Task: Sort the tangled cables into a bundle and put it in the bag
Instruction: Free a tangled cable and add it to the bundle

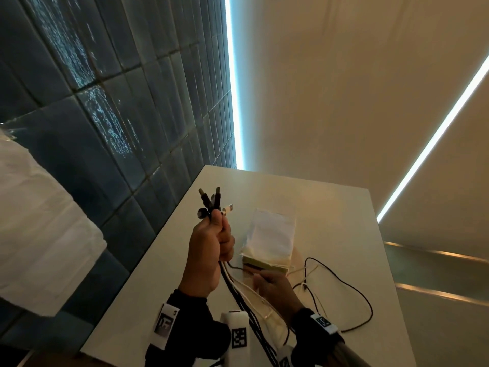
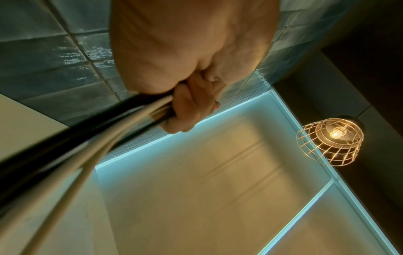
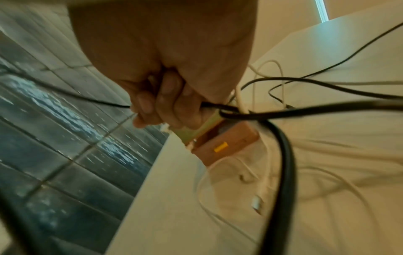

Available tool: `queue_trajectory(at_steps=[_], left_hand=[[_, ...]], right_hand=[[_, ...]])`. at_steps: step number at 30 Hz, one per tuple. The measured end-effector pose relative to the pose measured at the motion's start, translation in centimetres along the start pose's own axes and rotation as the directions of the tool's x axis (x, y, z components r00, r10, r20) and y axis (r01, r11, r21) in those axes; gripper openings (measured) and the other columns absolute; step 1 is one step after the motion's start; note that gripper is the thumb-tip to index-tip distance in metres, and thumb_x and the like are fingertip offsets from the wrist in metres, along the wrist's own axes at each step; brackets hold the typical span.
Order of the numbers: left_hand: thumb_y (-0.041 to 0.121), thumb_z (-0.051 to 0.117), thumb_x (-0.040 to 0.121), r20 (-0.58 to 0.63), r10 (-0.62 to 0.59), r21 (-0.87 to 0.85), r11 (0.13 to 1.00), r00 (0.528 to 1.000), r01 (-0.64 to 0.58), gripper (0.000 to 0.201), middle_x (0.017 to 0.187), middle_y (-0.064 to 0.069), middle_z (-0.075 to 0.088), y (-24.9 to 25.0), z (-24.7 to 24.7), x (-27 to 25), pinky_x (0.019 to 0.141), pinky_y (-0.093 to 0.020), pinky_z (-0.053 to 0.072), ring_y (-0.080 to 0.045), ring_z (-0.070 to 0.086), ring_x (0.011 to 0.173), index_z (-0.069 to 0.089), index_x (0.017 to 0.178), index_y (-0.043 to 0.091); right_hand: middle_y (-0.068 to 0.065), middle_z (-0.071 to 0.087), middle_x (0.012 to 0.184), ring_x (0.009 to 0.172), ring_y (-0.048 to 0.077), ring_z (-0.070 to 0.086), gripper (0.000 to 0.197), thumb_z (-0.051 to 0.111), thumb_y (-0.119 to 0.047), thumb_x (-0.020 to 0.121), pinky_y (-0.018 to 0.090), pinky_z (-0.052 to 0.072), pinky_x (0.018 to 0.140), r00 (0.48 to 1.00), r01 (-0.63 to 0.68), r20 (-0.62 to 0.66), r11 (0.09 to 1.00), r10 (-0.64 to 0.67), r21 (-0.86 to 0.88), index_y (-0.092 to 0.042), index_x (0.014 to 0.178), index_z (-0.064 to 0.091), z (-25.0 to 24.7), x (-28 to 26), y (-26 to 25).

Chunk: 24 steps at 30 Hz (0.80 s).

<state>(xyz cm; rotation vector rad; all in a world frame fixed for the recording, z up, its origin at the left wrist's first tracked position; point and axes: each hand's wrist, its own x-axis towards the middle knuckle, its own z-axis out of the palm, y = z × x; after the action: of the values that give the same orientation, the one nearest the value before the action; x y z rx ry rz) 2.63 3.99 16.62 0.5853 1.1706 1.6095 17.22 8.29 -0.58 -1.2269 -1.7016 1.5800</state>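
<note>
Cables (image 1: 211,202) rise in a bunch from your left hand (image 1: 209,250), which is lifted above the bench (image 1: 330,207) with its fingers (image 2: 189,110) curled tight around several black and white cords. Their plug ends fan out above your fist, and the cords trail down from it toward your wrists. Your right hand (image 1: 275,287) sits lower, at the bench, its fingers (image 3: 170,103) curled around a thin black cable (image 3: 305,81) near the mouth of the bag (image 1: 272,237). That pale fabric bag lies flat on the bench just beyond your right hand. More loose black and white cable loops (image 1: 352,292) sprawl on the bench to the right of that hand. Dark glossy tiles (image 1: 92,115) cover the wall to your left.
</note>
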Motion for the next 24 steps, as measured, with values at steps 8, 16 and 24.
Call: queue_trajectory(at_steps=[8,16,24], left_hand=[[0.029,0.032,0.105,-0.088,-0.078,0.182,0.979,0.993,0.093,0.034,0.059,-0.011,0.061,-0.5,-0.4,0.3,0.036,-0.018,0.025,-0.015,0.042,0.038,0.045,0.078,0.013],[0.033,0.025,0.104,0.169,-0.152,-0.033,0.987,0.974,0.16,0.039,0.108,-0.027,0.069,0.4,0.3,-0.4,0.087,-0.044,0.051,-0.038,0.066,0.104,0.044,0.076,0.014],[0.034,0.037,0.099,0.184,-0.041,-0.193,0.978,0.982,0.077,0.034,0.057,0.002,0.035,0.1,0.1,0.4,0.043,-0.022,0.024,-0.008,0.025,0.043,0.043,0.072,0.013]], right_hand=[[0.001,0.036,0.053,0.044,0.008,0.032,0.025,0.055,-0.01,0.095,0.016,0.029,0.041,0.98,0.199,-0.07,0.909,-0.187,0.366,-0.001,0.073,0.062,-1.7,-1.5,-11.4],[0.014,0.041,0.063,0.051,0.018,0.031,0.028,0.059,-0.028,0.091,0.026,0.028,0.049,0.924,0.289,0.124,0.872,-0.363,0.395,-0.009,0.072,0.064,-1.5,-2.4,-11.0],[0.007,0.036,0.057,0.049,0.009,0.031,0.03,0.054,-0.022,0.094,0.018,0.027,0.049,0.932,0.258,0.169,0.913,-0.322,0.316,-0.02,0.064,0.062,-1.5,-2.0,-8.0]])
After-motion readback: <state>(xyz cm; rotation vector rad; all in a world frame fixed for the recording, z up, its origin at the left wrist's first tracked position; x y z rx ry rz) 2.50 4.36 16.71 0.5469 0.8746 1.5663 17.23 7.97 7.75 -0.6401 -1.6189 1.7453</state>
